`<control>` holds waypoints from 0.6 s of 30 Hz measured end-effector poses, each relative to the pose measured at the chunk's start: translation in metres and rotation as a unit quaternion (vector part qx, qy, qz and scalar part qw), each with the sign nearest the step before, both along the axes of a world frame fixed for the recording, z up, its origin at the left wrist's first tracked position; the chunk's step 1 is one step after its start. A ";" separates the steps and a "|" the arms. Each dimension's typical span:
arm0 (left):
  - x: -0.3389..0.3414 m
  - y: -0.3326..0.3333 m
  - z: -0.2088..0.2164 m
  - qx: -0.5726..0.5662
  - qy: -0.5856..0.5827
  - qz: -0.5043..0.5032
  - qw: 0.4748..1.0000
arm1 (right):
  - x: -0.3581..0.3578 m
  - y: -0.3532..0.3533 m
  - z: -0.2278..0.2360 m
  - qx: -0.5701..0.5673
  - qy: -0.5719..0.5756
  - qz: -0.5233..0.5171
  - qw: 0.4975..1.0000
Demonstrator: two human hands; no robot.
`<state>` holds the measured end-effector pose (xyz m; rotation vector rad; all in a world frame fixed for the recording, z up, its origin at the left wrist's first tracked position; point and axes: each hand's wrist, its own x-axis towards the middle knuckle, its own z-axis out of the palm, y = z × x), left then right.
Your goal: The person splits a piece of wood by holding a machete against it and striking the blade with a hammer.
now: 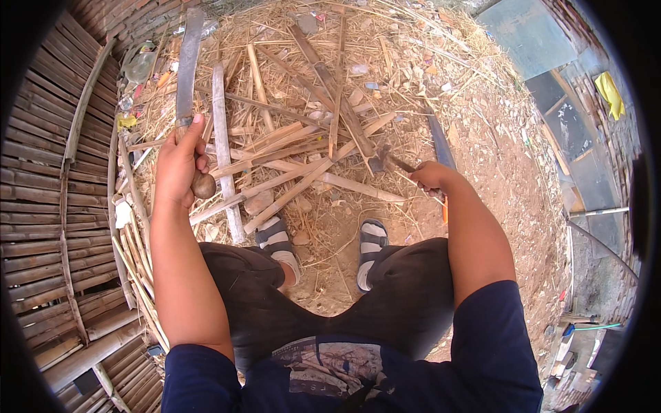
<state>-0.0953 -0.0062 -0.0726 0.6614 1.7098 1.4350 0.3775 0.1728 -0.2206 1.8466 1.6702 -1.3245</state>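
Observation:
My left hand [182, 162] is closed round the wooden handle of a machete [187, 69], its long, broad grey blade pointing away from me. On the right, my right hand [432, 177] grips the handle of a hammer [396, 162]. Its dark head is close to the end of a brown split bamboo piece [330, 86]; whether they touch I cannot tell. Below and between my hands lies a criss-cross heap of split bamboo strips [303, 175]. A pale bamboo length [222, 138] runs just right of the machete.
A dark blade [439, 138] lies beyond my right hand, and an orange piece [445, 210] shows beside my forearm. A bamboo slat wall [41, 186] rises at left. Straw [447, 48] and litter cover the ground. Boards [527, 38] and a yellow cloth [609, 94] are at right.

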 end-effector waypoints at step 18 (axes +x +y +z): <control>0.033 0.014 0.006 0.000 0.015 -0.012 1.000 | 0.023 0.030 -0.029 0.310 0.078 -0.209 0.924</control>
